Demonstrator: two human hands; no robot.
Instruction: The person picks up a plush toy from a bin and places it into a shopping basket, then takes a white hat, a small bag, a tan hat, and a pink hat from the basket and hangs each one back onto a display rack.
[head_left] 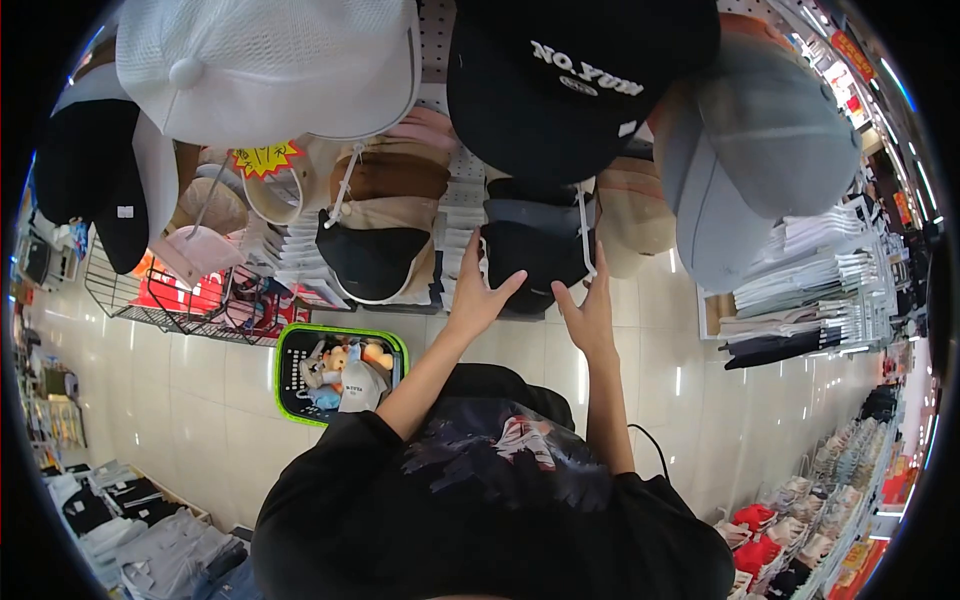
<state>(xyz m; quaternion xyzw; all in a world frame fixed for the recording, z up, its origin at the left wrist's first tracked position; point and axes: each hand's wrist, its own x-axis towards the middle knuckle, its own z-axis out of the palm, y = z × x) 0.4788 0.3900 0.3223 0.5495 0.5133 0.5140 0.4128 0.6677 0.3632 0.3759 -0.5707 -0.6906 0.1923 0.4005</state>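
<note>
A black cap [535,255] hangs at the front of a row of dark caps, beside a white display hook [585,235]. My left hand [483,292] holds it along its left side, fingers stretched along the edge and thumb across the lower front. On the opposite side my right hand [588,310] has its fingers up the edge and its thumb bent in toward the cap. The cap's back and the fingertips behind it are partly hidden. Just to the left hangs another black cap with a light edge [375,262], in front of brown and beige ones.
Overhead hang a white mesh cap [270,65], a black "NO.YUN" cap [585,80] and grey caps [765,140]. A green-rimmed shopping basket [281,375] with plush toys and a light cap stands on the floor at left. Racked clothes [800,280] are at right.
</note>
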